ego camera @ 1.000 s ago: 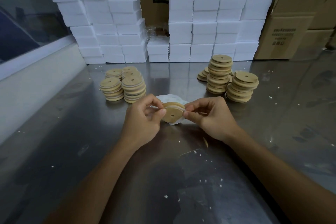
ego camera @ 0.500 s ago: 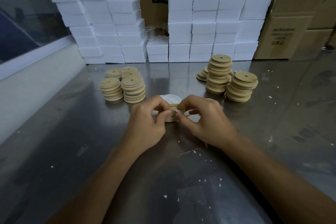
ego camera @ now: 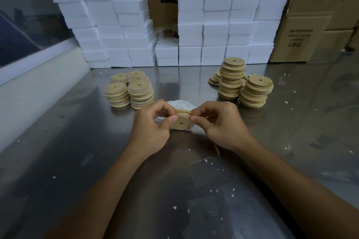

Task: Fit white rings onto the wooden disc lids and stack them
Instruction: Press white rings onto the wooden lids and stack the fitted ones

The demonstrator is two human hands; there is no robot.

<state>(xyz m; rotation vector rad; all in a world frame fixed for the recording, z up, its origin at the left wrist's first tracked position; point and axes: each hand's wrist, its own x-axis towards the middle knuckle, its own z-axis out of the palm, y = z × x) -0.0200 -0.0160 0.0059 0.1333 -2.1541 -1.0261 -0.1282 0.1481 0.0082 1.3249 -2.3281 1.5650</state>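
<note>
Head cam, the only view I've got: I'm holding one wooden disc lid (ego camera: 181, 122) up over the middle of the steel tabletop (ego camera: 58, 161). My left hand (ego camera: 153, 124) pinches its left rim and my right hand (ego camera: 219, 122) pinches the right rim, both clamped on it, thumbs in front. A white ring (ego camera: 185, 115) sits in the groove round the edge, though I can't tell if it's seated all the way.

My guess is the lid's light and stiff, smooth sanded wood, with a small centre hole. The ring looks soft and stretchy, so I'd grip by the rim and roll it on with my fingertips.

The ringed stacks (ego camera: 129, 91) sit toward the far left edge and the plain stacks (ego camera: 242, 85) toward the far right. A loose pile of rings (ego camera: 180, 105) lies right behind my hands. White foam blocks (ego camera: 223, 25) wall off the far edge.
</note>
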